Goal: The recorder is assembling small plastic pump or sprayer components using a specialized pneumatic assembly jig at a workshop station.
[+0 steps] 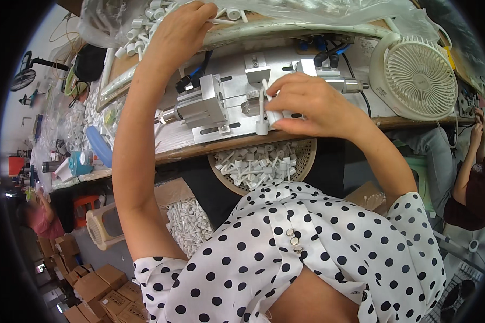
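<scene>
My left hand [184, 33] reaches to the far side of the bench, over a pile of white plastic stemmed parts [140, 40]. Its fingers are bent, and what they close on is hidden. My right hand [310, 105] is at a metal clamping fixture [205, 105], with thumb and fingers closed on a white plastic part [275, 115]. Just left of those fingers, a white stem with a round knob [262, 127] hangs down in front of the fixture's middle block. I cannot tell whether the hand or the fixture bears it.
Below the bench edge sits a round basket [310, 156] of white parts. More white parts fill a carton [172, 191] at lower left. A white fan [415, 78] stands right of the fixture. Black hoses run behind it. A co-worker's arm [468, 156] shows at far right.
</scene>
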Available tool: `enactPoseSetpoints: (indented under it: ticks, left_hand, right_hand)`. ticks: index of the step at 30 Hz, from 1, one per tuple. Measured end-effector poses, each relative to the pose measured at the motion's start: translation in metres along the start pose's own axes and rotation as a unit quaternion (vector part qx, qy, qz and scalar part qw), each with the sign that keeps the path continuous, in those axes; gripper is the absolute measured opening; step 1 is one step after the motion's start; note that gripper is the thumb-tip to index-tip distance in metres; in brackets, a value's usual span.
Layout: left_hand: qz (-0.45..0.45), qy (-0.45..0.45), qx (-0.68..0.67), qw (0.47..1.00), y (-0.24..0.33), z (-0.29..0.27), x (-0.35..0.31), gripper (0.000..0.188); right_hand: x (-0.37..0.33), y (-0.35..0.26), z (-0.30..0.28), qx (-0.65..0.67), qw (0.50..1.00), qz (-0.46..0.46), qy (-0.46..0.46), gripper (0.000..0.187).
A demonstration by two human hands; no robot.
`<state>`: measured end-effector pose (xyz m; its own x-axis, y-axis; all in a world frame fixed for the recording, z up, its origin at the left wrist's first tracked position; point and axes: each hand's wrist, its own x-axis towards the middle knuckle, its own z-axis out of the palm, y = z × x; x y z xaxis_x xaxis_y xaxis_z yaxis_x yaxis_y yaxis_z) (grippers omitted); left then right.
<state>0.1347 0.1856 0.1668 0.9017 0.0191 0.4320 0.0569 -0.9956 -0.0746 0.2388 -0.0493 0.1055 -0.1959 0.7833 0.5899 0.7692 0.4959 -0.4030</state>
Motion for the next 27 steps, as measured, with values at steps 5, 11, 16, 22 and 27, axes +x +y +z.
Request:
enactPoseSetpoints:
  ticks: [5, 11, 16, 22, 27]
  left_hand:
    - [0.056, 0.048, 0.121, 0.99, -0.013, -0.011, -0.003, 0.023]
    - [-0.229, 0.015, -0.332, 0.915, -0.023, -0.015, -0.021, 0.022]
    - [-0.337, 0.039, -0.686, 0.643, 0.015, -0.004, -0.043, 0.03]
    - [-0.353, 0.061, -0.726, 0.587, 0.059, 0.0, -0.073, 0.03]
    - [-0.339, 0.11, -0.721, 0.594, 0.095, 0.007, -0.087, 0.023]
  right_hand:
    - [0.002, 0.0, 0.009, -0.034, 0.999, -0.024, 0.014, 0.017]
    - [-0.001, -0.008, 0.011, 0.002, 0.999, -0.018, -0.026, 0.016]
    - [0.002, 0.011, 0.027, -0.16, 0.984, -0.08, -0.014, 0.015]
    - [0.006, 0.009, 0.029, -0.181, 0.981, -0.056, -0.047, 0.009]
    - [0.014, 0.006, 0.009, -0.097, 0.983, 0.024, -0.155, 0.024]
